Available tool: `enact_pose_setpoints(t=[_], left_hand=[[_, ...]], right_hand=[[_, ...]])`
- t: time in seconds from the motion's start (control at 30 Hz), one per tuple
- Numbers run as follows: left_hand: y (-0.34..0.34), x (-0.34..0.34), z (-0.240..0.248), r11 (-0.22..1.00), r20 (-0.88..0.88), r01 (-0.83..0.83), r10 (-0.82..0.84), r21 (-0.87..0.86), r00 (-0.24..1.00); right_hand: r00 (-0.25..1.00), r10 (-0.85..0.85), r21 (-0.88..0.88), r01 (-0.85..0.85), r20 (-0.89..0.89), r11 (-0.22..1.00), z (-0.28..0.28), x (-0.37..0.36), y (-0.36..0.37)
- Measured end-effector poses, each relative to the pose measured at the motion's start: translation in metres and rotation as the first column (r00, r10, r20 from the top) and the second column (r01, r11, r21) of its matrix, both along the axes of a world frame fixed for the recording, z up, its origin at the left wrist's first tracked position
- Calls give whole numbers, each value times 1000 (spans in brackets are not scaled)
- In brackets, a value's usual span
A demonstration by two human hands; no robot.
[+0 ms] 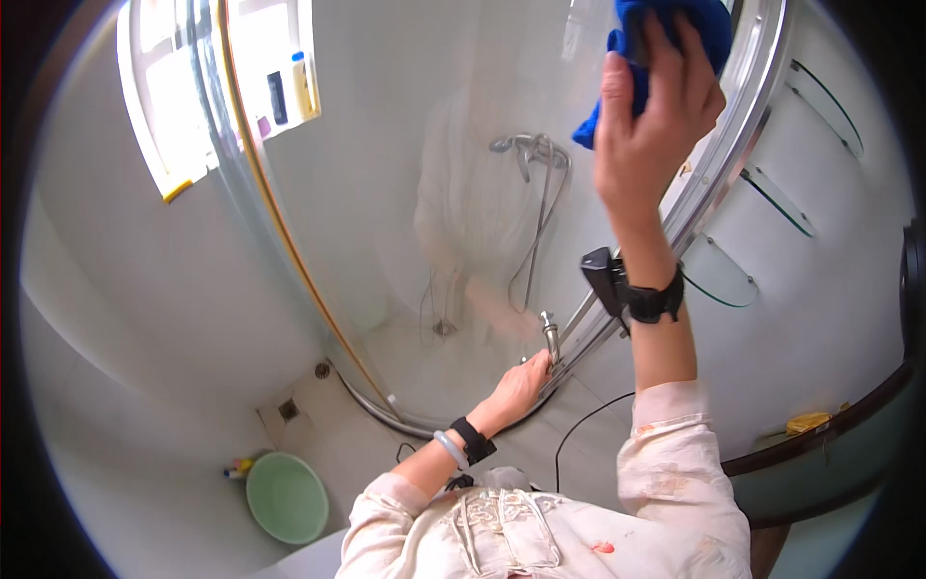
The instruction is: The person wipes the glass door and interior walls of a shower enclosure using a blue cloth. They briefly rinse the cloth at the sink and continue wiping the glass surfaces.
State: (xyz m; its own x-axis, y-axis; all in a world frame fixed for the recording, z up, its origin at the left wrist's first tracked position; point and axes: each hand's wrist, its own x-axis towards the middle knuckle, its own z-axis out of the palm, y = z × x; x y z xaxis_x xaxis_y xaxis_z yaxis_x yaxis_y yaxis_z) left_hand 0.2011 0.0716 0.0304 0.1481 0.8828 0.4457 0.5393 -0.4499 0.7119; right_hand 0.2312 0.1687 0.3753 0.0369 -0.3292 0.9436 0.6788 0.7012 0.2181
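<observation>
My right hand [656,135] is raised high on the right and presses a blue cloth [719,34] against the curved glass shower panel [386,193]. The fingers are spread over the cloth, which bunches around them. Low down, my left hand [521,388] is closed around a chrome handle [550,333] at the glass, near the metal frame post [694,207]. The handle's upper end shows above the fingers; its lower part is hidden by them. A faint reflection of my body and arm shows in the glass.
Behind the glass hangs a chrome shower mixer [531,150] with a hose. Bottles [278,96] stand on the window ledge. Glass corner shelves [776,203] line the right wall, above a dark-edged counter [820,425]. A green basin [287,497] sits lower left; a black cable [569,434] crosses the floor.
</observation>
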Motion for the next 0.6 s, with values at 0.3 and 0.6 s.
enact_pose_setpoints(t=[0.3,0.6], left_hand=[[-53,-37,50,968,-391,13,88,249,916],[-66,-99,113,616,101,-371,428,694,898]], right_hand=[[550,-102,125,-6,829,992,-207,-30,-36],[605,516,-384,-346,606,856,-210,-33,-53]])
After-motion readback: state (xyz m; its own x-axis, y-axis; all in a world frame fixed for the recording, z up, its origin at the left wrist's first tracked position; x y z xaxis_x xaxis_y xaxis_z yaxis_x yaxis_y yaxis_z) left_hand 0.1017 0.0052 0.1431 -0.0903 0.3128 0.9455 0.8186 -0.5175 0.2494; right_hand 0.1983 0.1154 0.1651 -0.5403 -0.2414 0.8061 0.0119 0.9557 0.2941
